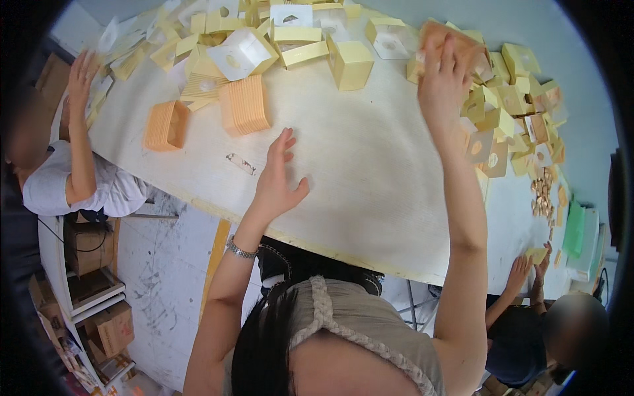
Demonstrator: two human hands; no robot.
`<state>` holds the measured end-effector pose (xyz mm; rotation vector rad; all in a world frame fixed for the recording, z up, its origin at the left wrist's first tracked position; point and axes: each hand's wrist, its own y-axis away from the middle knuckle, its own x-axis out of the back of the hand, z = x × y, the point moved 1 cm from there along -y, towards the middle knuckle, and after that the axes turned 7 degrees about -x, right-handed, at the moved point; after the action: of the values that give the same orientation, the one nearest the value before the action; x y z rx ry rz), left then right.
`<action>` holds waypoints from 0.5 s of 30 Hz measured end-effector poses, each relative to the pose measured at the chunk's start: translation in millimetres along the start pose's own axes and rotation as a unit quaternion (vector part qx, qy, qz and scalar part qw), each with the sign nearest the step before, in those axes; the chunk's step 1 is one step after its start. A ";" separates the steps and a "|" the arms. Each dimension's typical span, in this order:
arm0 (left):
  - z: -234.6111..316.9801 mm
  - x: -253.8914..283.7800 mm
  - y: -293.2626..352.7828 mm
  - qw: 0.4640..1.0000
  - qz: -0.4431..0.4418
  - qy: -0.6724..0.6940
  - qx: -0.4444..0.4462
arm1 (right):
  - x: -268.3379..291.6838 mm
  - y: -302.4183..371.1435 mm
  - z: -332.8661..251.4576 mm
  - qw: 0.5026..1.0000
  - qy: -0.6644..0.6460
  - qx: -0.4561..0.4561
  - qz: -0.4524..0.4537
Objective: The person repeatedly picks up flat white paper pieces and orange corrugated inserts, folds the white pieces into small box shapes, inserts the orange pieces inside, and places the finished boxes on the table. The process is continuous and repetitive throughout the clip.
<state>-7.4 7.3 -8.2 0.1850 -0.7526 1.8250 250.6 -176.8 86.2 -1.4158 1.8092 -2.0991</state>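
Observation:
My left hand (277, 178) hovers over the white table with its fingers apart and nothing in it. Just beyond its fingertips stands a stack of nested peach cardboard sleeves (246, 107). A second, similar peach stack (165, 127) stands further left. My right hand (446, 86) is stretched to the far right side, its fingers curled over a peach cardboard piece (474, 53), both slightly blurred. Its palm side is hidden. Around that hand lie several pale yellow folded boxes (495, 122), some with round cut-outs. A lone yellow box (350, 65) stands between the two piles.
A heap of yellow and white boxes (244, 53) fills the table's far left side. Small gold pieces (543, 195) lie at the right. One co-worker's hand (82, 72) is at the left; another co-worker's hands (522, 270) hold a yellow piece. Shelving (99, 300) stands lower left.

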 end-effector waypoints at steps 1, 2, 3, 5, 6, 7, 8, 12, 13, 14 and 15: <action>-0.3 0.1 -2.6 1.000 -0.002 -0.018 -0.003 | -10.0 -14.3 7.7 0.985 0.159 0.047 0.038; -1.6 0.1 -9.3 1.000 -0.006 -0.016 0.001 | -32.9 -23.3 22.3 0.995 0.078 0.045 -0.042; -2.1 -0.7 -8.8 1.000 -0.013 -0.014 0.009 | -62.2 -24.4 33.7 0.991 -0.005 0.042 -0.126; -4.0 -1.7 -6.8 0.999 -0.023 -0.001 0.023 | -118.5 -44.4 35.8 0.920 -0.093 -0.208 -0.319; -5.5 -0.4 -7.4 0.999 -0.023 0.009 0.029 | -139.2 -53.2 31.3 0.855 -0.183 -0.338 -0.348; -5.3 -0.1 -6.3 0.999 -0.025 0.020 0.036 | -156.6 -61.2 27.5 0.773 -0.253 -0.469 -0.344; -6.8 -1.7 -5.8 0.998 -0.022 0.038 0.034 | -167.6 -65.7 28.2 0.739 -0.270 -0.526 -0.324; -13.5 0.2 -7.2 0.994 -0.012 0.100 0.048 | -174.6 -68.6 27.1 0.927 -0.205 -0.291 -0.121; -15.0 1.3 -5.2 0.992 -0.009 0.114 0.060 | -158.9 -72.2 15.7 0.962 -0.210 -0.170 -0.040; -21.1 3.2 -3.0 0.982 0.039 0.173 0.062 | -135.4 -72.9 -8.8 0.972 -0.229 -0.050 0.016; -27.2 3.1 -0.3 0.966 0.083 0.235 0.063 | -107.5 -73.7 -29.1 0.967 -0.231 0.070 0.076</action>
<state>-2.1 25.4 -28.1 -0.2314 -0.3246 1.9729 332.7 -71.5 83.4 -1.5147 1.5013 -1.6124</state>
